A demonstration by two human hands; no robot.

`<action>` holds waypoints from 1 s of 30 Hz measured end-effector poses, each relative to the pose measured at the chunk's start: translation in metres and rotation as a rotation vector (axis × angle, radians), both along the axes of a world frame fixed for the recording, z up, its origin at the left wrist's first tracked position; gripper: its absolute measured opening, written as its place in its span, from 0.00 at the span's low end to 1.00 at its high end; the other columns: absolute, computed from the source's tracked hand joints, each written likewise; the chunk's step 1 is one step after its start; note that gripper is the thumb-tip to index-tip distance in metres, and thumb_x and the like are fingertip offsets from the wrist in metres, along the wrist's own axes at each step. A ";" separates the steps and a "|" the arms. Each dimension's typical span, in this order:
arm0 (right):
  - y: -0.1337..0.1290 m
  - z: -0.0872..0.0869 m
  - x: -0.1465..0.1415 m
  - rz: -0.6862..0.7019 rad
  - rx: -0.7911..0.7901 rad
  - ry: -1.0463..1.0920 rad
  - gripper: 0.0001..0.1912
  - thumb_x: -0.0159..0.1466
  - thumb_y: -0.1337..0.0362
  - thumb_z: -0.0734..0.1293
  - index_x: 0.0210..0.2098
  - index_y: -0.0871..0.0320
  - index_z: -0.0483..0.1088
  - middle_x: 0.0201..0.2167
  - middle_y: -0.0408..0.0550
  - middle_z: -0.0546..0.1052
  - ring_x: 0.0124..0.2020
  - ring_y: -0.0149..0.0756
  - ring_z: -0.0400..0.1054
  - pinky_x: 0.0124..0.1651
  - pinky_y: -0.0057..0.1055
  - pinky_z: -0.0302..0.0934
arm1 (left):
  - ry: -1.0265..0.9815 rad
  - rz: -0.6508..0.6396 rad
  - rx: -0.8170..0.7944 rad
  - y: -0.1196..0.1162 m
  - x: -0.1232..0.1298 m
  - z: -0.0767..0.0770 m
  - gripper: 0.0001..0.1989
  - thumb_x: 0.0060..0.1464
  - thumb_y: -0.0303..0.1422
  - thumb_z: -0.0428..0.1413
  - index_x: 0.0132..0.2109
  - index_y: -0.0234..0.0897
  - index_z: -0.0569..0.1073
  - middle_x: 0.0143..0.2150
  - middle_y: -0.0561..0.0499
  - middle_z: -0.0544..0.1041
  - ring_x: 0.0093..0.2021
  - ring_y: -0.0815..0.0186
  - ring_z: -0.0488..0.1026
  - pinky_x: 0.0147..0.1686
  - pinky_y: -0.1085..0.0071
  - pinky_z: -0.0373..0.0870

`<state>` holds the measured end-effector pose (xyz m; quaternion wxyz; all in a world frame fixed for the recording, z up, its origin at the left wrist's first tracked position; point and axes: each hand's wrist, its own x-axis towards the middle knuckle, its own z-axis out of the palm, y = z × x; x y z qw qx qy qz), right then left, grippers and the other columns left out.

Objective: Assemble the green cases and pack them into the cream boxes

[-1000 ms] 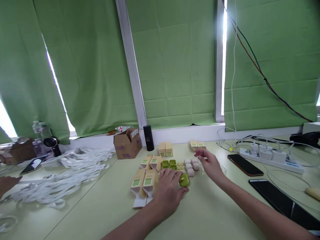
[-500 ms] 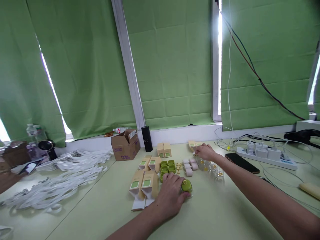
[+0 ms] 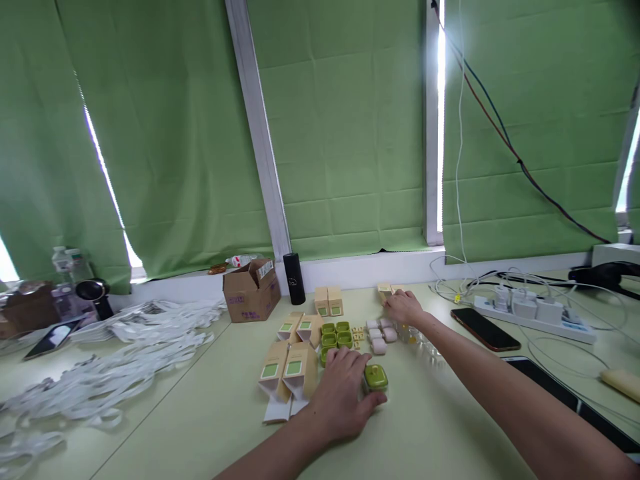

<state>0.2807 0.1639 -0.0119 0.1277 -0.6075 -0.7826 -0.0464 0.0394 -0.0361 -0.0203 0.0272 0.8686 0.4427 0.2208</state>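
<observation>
My left hand (image 3: 343, 390) curls round a small clear square container with a green lid (image 3: 376, 377), the thumb along its near side. Beyond that hand sit several green square cups (image 3: 336, 335), partly covered by it, with small yellow pieces (image 3: 358, 335) to their right. My right hand (image 3: 406, 309) reaches across the table, fingers bent down at a pair of tan cartons (image 3: 391, 289); its fingertips are hidden. Nearby are pinkish-white rounded blocks (image 3: 379, 347). Clear containers (image 3: 429, 347) are partly behind my right forearm.
Tan cartons with green labels (image 3: 287, 370) stand left of my left hand. White straps (image 3: 115, 353) are heaped farther left. A cardboard box (image 3: 251, 291) and a black cylinder (image 3: 294, 279) stand behind. To the right are a phone (image 3: 485, 329), a tablet (image 3: 560, 393) and a power strip (image 3: 535, 313).
The green-lidded container has shifted slightly right in my left hand. My right hand has moved slightly left. At far left, another person's hand has left view; a phone now lies there.
</observation>
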 end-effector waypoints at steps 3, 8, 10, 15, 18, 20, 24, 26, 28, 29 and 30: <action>-0.003 0.002 0.002 0.029 0.068 0.058 0.19 0.73 0.57 0.70 0.60 0.58 0.70 0.58 0.53 0.75 0.52 0.44 0.75 0.54 0.47 0.73 | -0.072 0.024 0.041 0.001 -0.003 0.001 0.24 0.65 0.43 0.58 0.63 0.39 0.69 0.57 0.42 0.76 0.58 0.48 0.68 0.63 0.46 0.61; -0.016 0.005 0.001 0.067 0.199 0.213 0.13 0.75 0.68 0.62 0.51 0.59 0.78 0.61 0.57 0.75 0.58 0.48 0.72 0.56 0.44 0.72 | -0.267 0.056 0.074 0.013 -0.013 0.010 0.17 0.70 0.39 0.50 0.60 0.40 0.71 0.54 0.41 0.77 0.56 0.50 0.71 0.58 0.48 0.67; -0.025 0.006 -0.002 0.091 0.277 0.284 0.19 0.74 0.73 0.57 0.48 0.61 0.80 0.61 0.59 0.75 0.60 0.50 0.71 0.58 0.45 0.71 | -0.359 0.078 0.073 0.020 -0.017 0.015 0.16 0.70 0.40 0.49 0.58 0.39 0.72 0.52 0.41 0.78 0.55 0.50 0.72 0.57 0.49 0.68; -0.056 0.013 -0.013 0.255 0.501 0.433 0.22 0.75 0.71 0.53 0.51 0.61 0.78 0.57 0.59 0.77 0.59 0.48 0.72 0.62 0.50 0.70 | -0.639 0.099 -0.063 0.034 -0.021 0.025 0.17 0.69 0.45 0.52 0.56 0.41 0.73 0.49 0.43 0.79 0.52 0.53 0.75 0.52 0.55 0.70; -0.085 0.017 -0.022 0.361 0.610 0.490 0.20 0.76 0.69 0.54 0.54 0.59 0.76 0.56 0.58 0.77 0.57 0.48 0.73 0.61 0.53 0.71 | -0.818 0.114 -0.252 0.042 -0.016 0.031 0.21 0.66 0.51 0.55 0.56 0.41 0.72 0.45 0.44 0.82 0.48 0.55 0.77 0.45 0.61 0.69; -0.107 0.020 -0.030 0.427 0.663 0.517 0.18 0.76 0.69 0.55 0.55 0.57 0.74 0.56 0.58 0.77 0.56 0.48 0.73 0.60 0.53 0.72 | -0.967 0.132 -0.399 0.048 -0.011 0.037 0.23 0.64 0.54 0.56 0.54 0.41 0.72 0.41 0.45 0.83 0.46 0.55 0.78 0.43 0.64 0.68; -0.147 0.020 -0.048 0.631 0.804 0.583 0.20 0.74 0.73 0.57 0.62 0.57 0.69 0.56 0.59 0.76 0.59 0.50 0.72 0.58 0.53 0.74 | -1.288 0.043 -0.661 0.059 0.001 0.060 0.27 0.60 0.58 0.58 0.51 0.39 0.71 0.40 0.44 0.83 0.45 0.56 0.79 0.39 0.67 0.67; -0.160 0.017 -0.055 0.695 0.846 0.548 0.23 0.73 0.75 0.58 0.64 0.58 0.66 0.55 0.60 0.76 0.61 0.51 0.70 0.58 0.53 0.74 | -1.444 -0.027 -0.672 0.064 0.005 0.071 0.27 0.56 0.57 0.63 0.47 0.39 0.71 0.38 0.46 0.81 0.41 0.59 0.79 0.37 0.68 0.67; -0.168 0.012 -0.058 0.752 0.841 0.496 0.23 0.72 0.77 0.58 0.64 0.59 0.67 0.55 0.61 0.77 0.61 0.52 0.70 0.57 0.52 0.76 | -1.552 -0.055 -0.597 0.066 0.007 0.076 0.26 0.51 0.54 0.68 0.43 0.38 0.70 0.34 0.50 0.79 0.34 0.63 0.76 0.34 0.70 0.66; -0.171 0.009 -0.059 0.767 0.824 0.476 0.23 0.71 0.77 0.58 0.63 0.59 0.67 0.54 0.61 0.77 0.61 0.52 0.71 0.57 0.51 0.76 | -1.581 -0.062 -0.565 0.066 0.008 0.077 0.26 0.50 0.51 0.70 0.43 0.38 0.70 0.34 0.52 0.77 0.32 0.65 0.74 0.33 0.71 0.65; -0.173 0.007 -0.059 0.778 0.805 0.461 0.23 0.71 0.77 0.58 0.62 0.59 0.68 0.54 0.60 0.78 0.60 0.52 0.71 0.56 0.51 0.76 | -1.597 -0.067 -0.542 0.066 0.008 0.076 0.27 0.48 0.50 0.72 0.43 0.38 0.70 0.33 0.53 0.76 0.31 0.67 0.72 0.32 0.72 0.65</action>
